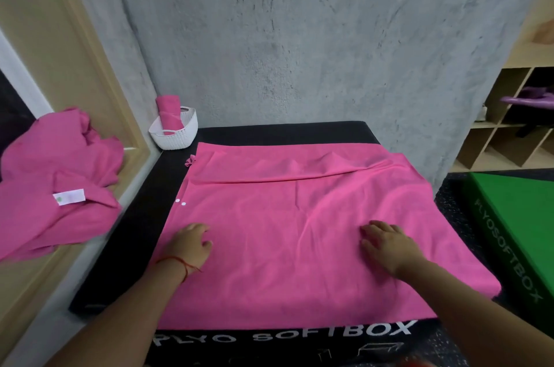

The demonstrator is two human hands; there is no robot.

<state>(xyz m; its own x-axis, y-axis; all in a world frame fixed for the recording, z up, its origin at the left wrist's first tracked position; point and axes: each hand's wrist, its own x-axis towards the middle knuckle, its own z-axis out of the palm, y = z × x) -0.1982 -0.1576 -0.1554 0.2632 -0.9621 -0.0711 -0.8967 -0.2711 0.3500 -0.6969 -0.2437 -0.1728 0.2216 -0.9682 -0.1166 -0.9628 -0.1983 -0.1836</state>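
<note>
L grip (189, 245) & R grip (389, 246) lie palm-down, fingers loose, clamping nothing, arms reaching fwd. Both rest on pink towel (284, 216), spread on black soft box (269, 132), far strip folded over. Prob. light, soft, floppy; pinch at corners/edges. Behind: white basket (175, 134) w/ rolled towel (168, 114).

Both forearms bare, reaching forward from the near edge and angling slightly inward. Left grip (190, 246) palm down, fingers loosely bent. Right grip (388, 246) palm down, fingers straighter and slightly spread, level with the left, well apart.
</note>
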